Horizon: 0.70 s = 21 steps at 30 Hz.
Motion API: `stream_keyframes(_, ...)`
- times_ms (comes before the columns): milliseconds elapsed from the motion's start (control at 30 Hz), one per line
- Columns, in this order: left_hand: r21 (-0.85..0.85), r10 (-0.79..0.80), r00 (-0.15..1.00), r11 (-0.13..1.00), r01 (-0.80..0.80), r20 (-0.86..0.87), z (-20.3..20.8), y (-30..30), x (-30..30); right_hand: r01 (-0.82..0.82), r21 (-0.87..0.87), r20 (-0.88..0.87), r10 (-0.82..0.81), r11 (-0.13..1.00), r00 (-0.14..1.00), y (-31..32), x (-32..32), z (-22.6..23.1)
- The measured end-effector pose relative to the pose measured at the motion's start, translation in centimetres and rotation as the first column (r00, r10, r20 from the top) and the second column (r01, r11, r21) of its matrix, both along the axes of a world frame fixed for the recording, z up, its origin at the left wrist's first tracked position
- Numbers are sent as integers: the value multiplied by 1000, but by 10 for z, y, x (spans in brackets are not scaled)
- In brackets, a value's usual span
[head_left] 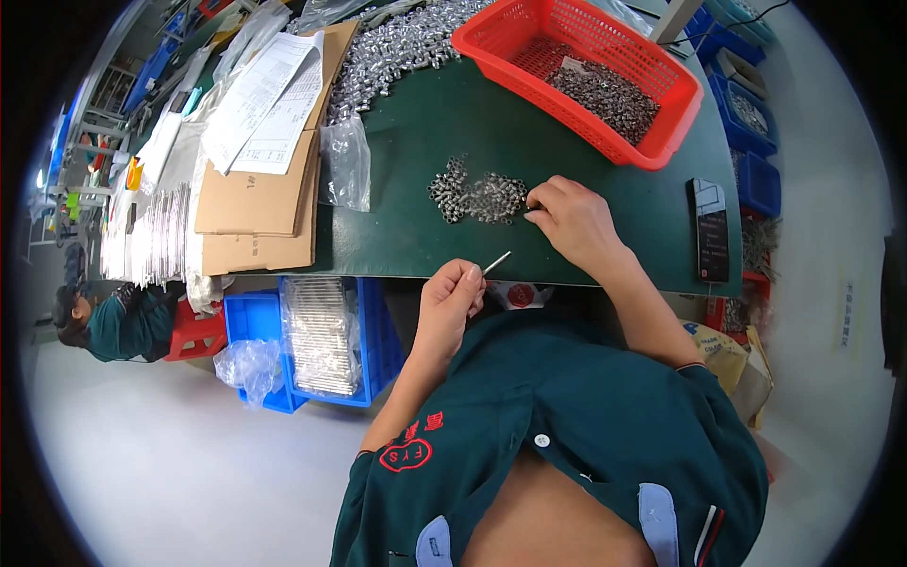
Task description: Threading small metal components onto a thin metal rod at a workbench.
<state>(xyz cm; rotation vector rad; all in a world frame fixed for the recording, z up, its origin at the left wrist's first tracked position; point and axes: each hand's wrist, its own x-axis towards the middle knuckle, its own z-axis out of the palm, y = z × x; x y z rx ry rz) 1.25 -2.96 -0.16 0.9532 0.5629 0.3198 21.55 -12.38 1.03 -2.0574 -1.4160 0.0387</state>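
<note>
A thin metal rod [497, 262] sticks out from the pinched thumb and fingers of my left hand [452, 298], at the table's front edge. Its tip points up and to the right. My right hand [573, 222] lies at the right side of a small pile of metal rings [487, 198] on the green table [406, 241]. Its thumb and forefinger are bent close together by the pile's edge; whatever lies between the fingertips is too small to make out.
A red plastic basket [675, 128] of small metal parts stands at the back right. Shiny metal pieces [402, 47] are heaped at the back. Cardboard [250, 203] with papers [274, 113] lies left; a black phone-like object [709, 231] lies right. Blue bins [383, 354] stand below left.
</note>
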Motion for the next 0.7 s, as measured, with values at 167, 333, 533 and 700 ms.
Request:
stream_keyframes(167,6,-2,1000,1000,2,-4,0,-1,1,30,-13,9,-30,999,1000,1,-2,1)
stream_keyframes(333,7,13,1000,1000,-13,-1,2,-1,2,45,29,20,-46,999,999,-1,-4,-2)
stream_keyframes(533,18,23,1000,1000,-23,16,1,0,2,2,67,-846,56,998,530,-12,-18,15)
stream_keyframes(700,31,10,1000,999,-11,9,4,-3,6,-40,109,-946,116,993,302,-15,-28,22)
